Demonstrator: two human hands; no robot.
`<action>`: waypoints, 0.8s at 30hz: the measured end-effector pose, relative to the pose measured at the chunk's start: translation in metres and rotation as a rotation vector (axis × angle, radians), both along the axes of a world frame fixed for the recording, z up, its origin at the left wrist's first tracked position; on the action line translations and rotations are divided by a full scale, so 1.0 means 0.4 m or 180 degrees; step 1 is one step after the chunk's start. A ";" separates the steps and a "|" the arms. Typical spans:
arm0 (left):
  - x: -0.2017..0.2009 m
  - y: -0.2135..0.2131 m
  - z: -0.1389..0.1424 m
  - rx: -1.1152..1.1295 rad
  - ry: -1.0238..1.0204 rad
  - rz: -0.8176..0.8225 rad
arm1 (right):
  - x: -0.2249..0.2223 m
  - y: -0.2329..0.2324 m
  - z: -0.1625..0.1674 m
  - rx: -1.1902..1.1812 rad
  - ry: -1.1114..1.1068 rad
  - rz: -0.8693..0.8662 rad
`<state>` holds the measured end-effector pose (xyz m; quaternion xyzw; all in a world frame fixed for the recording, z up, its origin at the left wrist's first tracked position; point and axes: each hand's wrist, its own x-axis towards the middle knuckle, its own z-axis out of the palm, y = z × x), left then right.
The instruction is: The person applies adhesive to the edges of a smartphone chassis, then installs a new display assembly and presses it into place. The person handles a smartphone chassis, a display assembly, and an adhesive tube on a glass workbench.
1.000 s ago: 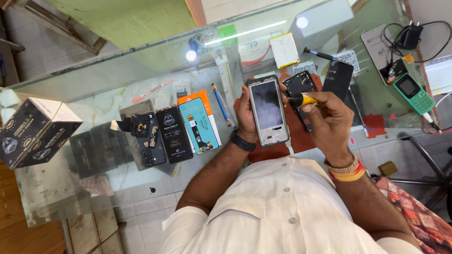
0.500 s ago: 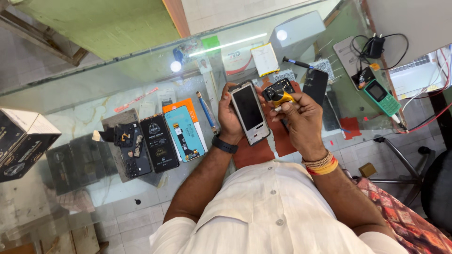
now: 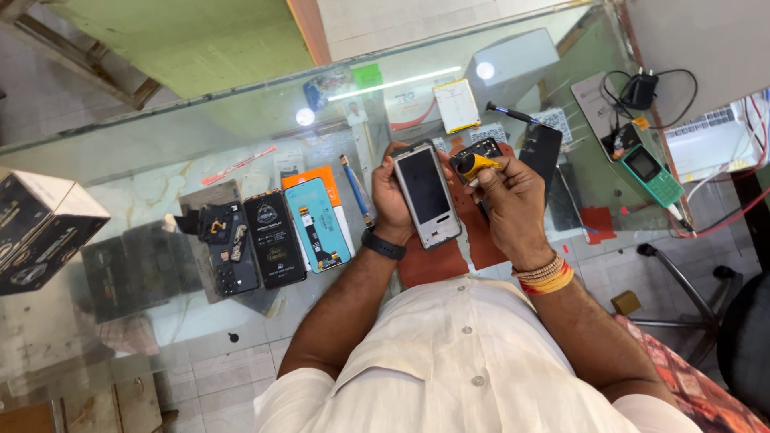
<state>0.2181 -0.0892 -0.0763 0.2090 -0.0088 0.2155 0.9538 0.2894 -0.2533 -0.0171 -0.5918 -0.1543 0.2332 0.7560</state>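
While both hands work above the glass-topped counter (image 3: 160,160), every place here is given from the white-framed smartphone with a dark screen (image 3: 425,195).

Phone: upright in the picture, raised just over the counter near the person's chest, screen facing the camera.

Left hand (image 3: 391,200): on the phone's left edge, fingers wrapped behind it and the thumb on its side, closed firmly on the phone; a black wristband sits on that wrist.

Right hand (image 3: 513,200): just right of the phone, fingers curled tight round a small yellow-and-black tool (image 3: 473,164), whose tip lies by the phone's upper right corner; whether it touches the phone I cannot tell. Orange and red bangles ring this wrist.

Brown mat (image 3: 433,261): on the counter directly below the phone.

Left of the phone: a light blue flat display panel with a ribbon cable (image 3: 318,224), then a black rectangular phone panel (image 3: 274,238), then a dark opened phone body with bare parts (image 3: 224,248), side by side.

Blue pen (image 3: 356,188): between the blue panel and the left hand.

Far left of the phone: a black cardboard box (image 3: 40,228) at the counter's edge.

Above the phone: a pale yellow flat battery (image 3: 456,105).

Far right of the phone: a green keypad phone (image 3: 651,174), with a black charger plug and cable (image 3: 642,90) beyond it.
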 end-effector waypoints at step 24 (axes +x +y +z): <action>-0.013 0.001 -0.039 0.0119 0.0778 0.0371 | 0.000 0.113 -0.027 -0.0348 -0.0752 0.0074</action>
